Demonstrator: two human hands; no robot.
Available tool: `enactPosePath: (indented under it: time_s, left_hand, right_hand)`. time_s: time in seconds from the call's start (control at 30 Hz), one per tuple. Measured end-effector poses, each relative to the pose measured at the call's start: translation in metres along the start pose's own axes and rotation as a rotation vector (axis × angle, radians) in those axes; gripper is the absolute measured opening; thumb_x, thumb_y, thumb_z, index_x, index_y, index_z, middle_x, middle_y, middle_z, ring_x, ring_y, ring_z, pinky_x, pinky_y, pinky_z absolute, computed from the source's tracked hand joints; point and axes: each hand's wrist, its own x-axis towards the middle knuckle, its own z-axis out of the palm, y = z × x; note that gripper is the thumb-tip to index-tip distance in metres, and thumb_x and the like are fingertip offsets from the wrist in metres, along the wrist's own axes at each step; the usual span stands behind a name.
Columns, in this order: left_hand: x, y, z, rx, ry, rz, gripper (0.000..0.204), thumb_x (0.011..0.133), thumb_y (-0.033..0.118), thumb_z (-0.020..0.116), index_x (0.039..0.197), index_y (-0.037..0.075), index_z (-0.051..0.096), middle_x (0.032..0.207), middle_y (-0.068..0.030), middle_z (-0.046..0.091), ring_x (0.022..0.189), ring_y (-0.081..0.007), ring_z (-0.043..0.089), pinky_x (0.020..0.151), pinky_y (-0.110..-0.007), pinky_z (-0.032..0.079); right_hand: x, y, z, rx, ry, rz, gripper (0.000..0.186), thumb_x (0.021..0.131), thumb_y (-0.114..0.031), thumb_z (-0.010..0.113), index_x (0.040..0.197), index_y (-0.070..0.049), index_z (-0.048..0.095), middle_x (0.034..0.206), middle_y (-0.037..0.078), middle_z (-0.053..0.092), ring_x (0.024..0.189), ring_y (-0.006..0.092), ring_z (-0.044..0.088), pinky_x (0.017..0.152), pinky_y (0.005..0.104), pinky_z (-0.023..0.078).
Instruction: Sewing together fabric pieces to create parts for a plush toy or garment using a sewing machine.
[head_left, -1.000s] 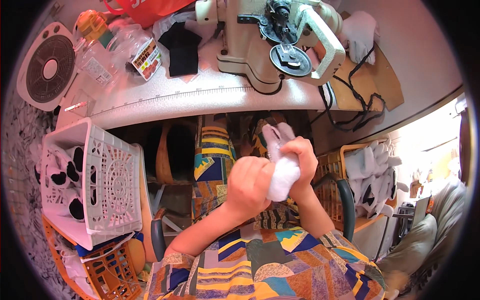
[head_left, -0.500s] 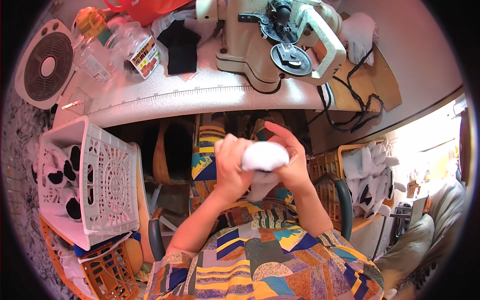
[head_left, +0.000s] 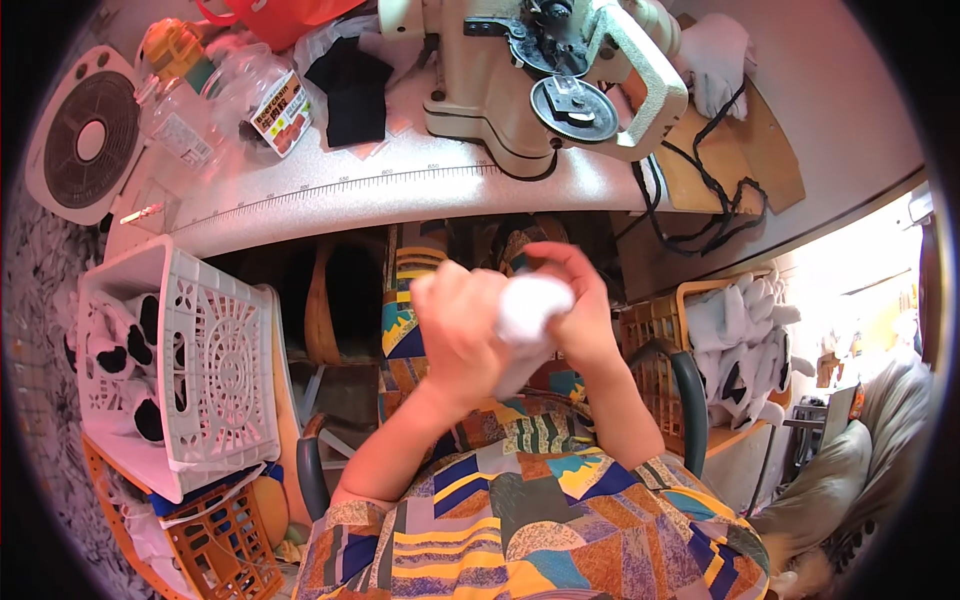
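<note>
Over my lap, below the sewing machine (head_left: 480, 120), my left hand (head_left: 460, 335) and my right hand (head_left: 585, 315) grip a soft white fabric piece (head_left: 530, 305) between them, slightly blurred by motion. Its rounded, bright white end faces up, and a greyer part hangs below between my palms. My left fingers are curled against it on one side; my right fingers wrap the other side, the index finger arched over the top. The rest of the piece is hidden by my hands.
Crates of white pieces flank me: white plastic (head_left: 225, 370) left, orange (head_left: 665, 370) right, above another orange crate (head_left: 225, 540). The worktable (head_left: 320, 205) holds a fan (head_left: 65, 140), plastic containers (head_left: 185, 130), black cloth (head_left: 350, 95), cardboard (head_left: 775, 160) and cords. Chair armrests (head_left: 688, 410) are beside me.
The fabric piece has turned from standing lengthwise, grey end forward, to showing its rounded white end upward. My left hand has moved leftward and up, and both hands are repositioned around it.
</note>
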Motion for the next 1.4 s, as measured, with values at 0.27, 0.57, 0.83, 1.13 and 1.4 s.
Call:
enactPosePath:
  time_s: [0.27,0.57,0.83,1.13,1.4]
  left_hand:
    - [-0.012,0.005,0.008,0.044,0.269,0.179,0.028,0.074,0.014,0.071,0.096,0.002,0.059,0.086,-0.0107,0.063,0.077,-0.0265,0.061,0.075,-0.039,0.043]
    - [-0.067,0.022,0.046,-0.253,0.234,0.028,0.051,0.076,0.009,0.077,0.115,-0.003,0.047,0.114,-0.0238,0.055,0.099,-0.0348,0.055,0.088,-0.042,0.043]
    - [-0.026,0.038,0.031,0.267,0.180,0.191,0.045,0.077,0.008,0.065,0.119,0.005,0.049,0.120,-0.0156,0.053,0.121,-0.0335,0.048,0.101,-0.048,0.029]
    - [0.003,0.023,0.022,0.212,-0.078,0.256,0.016,0.071,0.012,0.062,0.085,0.002,0.062,0.076,-0.0092,0.057,0.076,-0.0268,0.060,0.090,-0.042,0.043]
    - [-0.017,0.043,0.023,0.032,-0.036,0.285,0.016,0.067,0.009,0.064,0.080,0.001,0.058,0.073,-0.0102,0.056,0.070,-0.0268,0.057,0.083,-0.040,0.046]
  right_hand:
    - [0.001,-0.015,0.012,-0.832,0.393,-0.488,0.065,0.067,-0.013,0.078,0.124,-0.001,0.051,0.092,0.008,0.047,0.080,0.0187,0.049,0.070,0.0305,0.042]
    - [-0.014,-0.031,0.003,-1.095,0.643,-0.413,0.038,0.072,-0.007,0.071,0.108,0.000,0.058,0.084,0.009,0.053,0.072,0.0225,0.053,0.066,0.0332,0.045]
    - [-0.011,-0.022,0.001,-0.858,0.464,-0.627,0.016,0.073,-0.002,0.066,0.084,-0.002,0.054,0.080,0.010,0.056,0.073,0.0222,0.055,0.069,0.0313,0.046]
    - [-0.001,-0.019,0.000,-0.977,0.599,-1.024,0.021,0.066,0.000,0.067,0.080,-0.005,0.053,0.070,0.008,0.052,0.062,0.0231,0.051,0.053,0.0323,0.041]
    - [0.000,-0.039,0.001,-1.131,0.707,-0.851,0.052,0.064,-0.022,0.078,0.110,-0.002,0.063,0.071,0.007,0.053,0.069,0.0276,0.053,0.068,0.0362,0.044]
